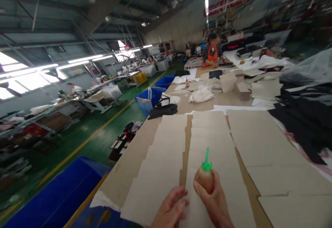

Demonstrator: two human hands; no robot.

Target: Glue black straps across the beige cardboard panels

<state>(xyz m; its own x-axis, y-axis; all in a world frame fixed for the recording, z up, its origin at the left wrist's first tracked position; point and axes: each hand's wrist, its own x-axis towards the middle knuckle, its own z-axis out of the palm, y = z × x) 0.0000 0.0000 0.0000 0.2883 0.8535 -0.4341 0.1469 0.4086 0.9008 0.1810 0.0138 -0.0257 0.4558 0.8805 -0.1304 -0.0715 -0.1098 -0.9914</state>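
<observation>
A bottle [202, 181] was held upright above pale sheets [207, 136]

In the head view, the right hand [217, 200] wrapped the bottle at five o'clock, green nozzle [207, 160] up, probably against dripping; the left hand [169, 209], at six, looked empty and loosely curled; the sheets overlapped in columns toward twelve on the counter [128, 162], perhaps for easy reach.

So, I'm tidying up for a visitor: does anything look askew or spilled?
A white piece at the near-left corner of the table looks askew: its outline is ragged, while the pale sheets lie flat. No spill shows.
</observation>
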